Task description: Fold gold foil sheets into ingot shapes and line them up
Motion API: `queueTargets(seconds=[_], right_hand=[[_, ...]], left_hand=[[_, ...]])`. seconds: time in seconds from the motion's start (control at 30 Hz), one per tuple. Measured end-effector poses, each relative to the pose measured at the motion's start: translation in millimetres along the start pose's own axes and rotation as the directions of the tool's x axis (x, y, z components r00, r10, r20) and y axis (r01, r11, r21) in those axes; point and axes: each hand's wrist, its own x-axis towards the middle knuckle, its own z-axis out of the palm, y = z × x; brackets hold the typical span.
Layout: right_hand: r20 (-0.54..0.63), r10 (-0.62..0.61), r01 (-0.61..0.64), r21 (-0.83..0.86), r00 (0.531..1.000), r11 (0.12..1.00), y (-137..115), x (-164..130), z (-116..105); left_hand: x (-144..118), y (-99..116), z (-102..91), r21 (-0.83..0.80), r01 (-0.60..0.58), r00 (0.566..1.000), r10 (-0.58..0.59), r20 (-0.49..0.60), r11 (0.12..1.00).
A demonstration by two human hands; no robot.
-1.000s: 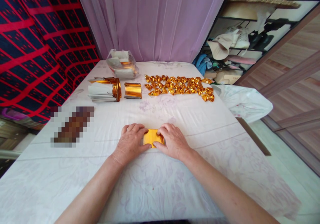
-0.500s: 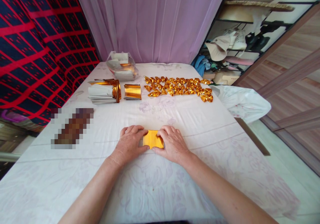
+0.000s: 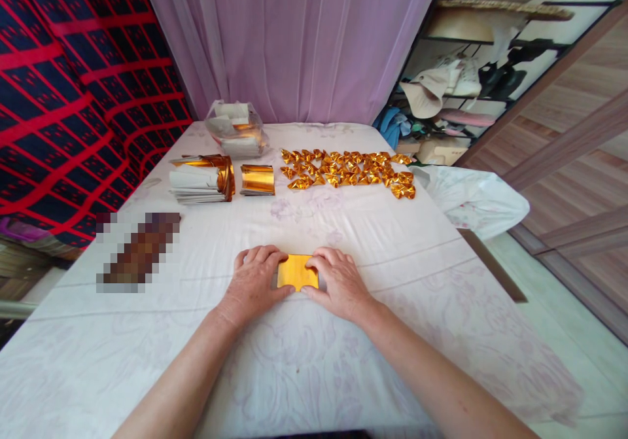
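A small sheet of gold foil paper (image 3: 297, 273) lies near the middle of the cloth-covered table, between my two hands. My left hand (image 3: 258, 274) grips its left side, thumb at the near edge and forefinger at the far corner. On the right side my right hand (image 3: 338, 279) holds it the same way, its forefinger bent over the top. Farther off stand a small stack of gold paper (image 3: 258, 180) and a bigger stack of white-backed sheets (image 3: 196, 182). Several folded gold foil pieces (image 3: 346, 169) lie in rows to the right of them.
A clear plastic bag (image 3: 235, 131) with more paper sits at the far left of the table (image 3: 304, 373). A pixelated patch (image 3: 142, 246) covers something at the left. A white plastic bag (image 3: 483, 200) is by the right edge, near a shelf with caps and shoes.
Both hands keep their hold on the gold foil paper, with only a slight shift of the fingers. The whole view has moved a little.
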Motion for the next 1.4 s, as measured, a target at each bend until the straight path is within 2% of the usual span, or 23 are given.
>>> queueTargets(seconds=[0.23, 0.43, 0.63, 0.8, 1.07, 1.23, 1.4], right_hand=[[0.104, -0.082, 0.067, 0.144, 0.991, 0.987, 17.8, -2.4, -10.3], [0.12, -0.081, 0.053, 0.224, 0.989, 0.973, 22.1, -0.2, -13.3], [0.039, -0.011, 0.004, 0.17, 0.999, 0.985, 9.0, -0.9, -8.2], [0.044, -0.051, 0.048, 0.069, 0.998, 0.996, 3.8, -6.0, -6.2], [-0.036, -0.106, 0.104, -0.048, 0.994, 0.993, 12.3, 1.0, -6.2], [-0.092, -0.135, 0.13, -0.063, 0.987, 0.99, 8.3, -3.3, -4.0], [-0.151, -0.227, 0.227, -0.018, 0.962, 0.974, 4.7, -4.4, -4.2]], left_hand=[[0.8, -10.8, -4.9, -0.051, -0.032, 0.996, 0.037, 0.085, 0.998], [1.3, -18.1, -11.5, -0.075, -0.078, 0.984, 0.089, 0.154, 0.994], [1.5, -14.1, -6.1, -0.061, -0.048, 0.997, 0.052, 0.059, 0.997], [-0.9, -13.2, -0.1, -0.02, -0.057, 0.998, 0.058, 0.034, 0.998], [-1.6, -0.3, 8.4, 0.023, -0.088, 0.979, 0.091, -0.182, 0.996], [-1.0, 7.3, 8.0, -0.031, -0.201, 0.977, 0.198, -0.084, 0.979], [-0.7, 4.0, 6.9, -0.088, -0.187, 0.982, 0.184, -0.046, 0.978]])
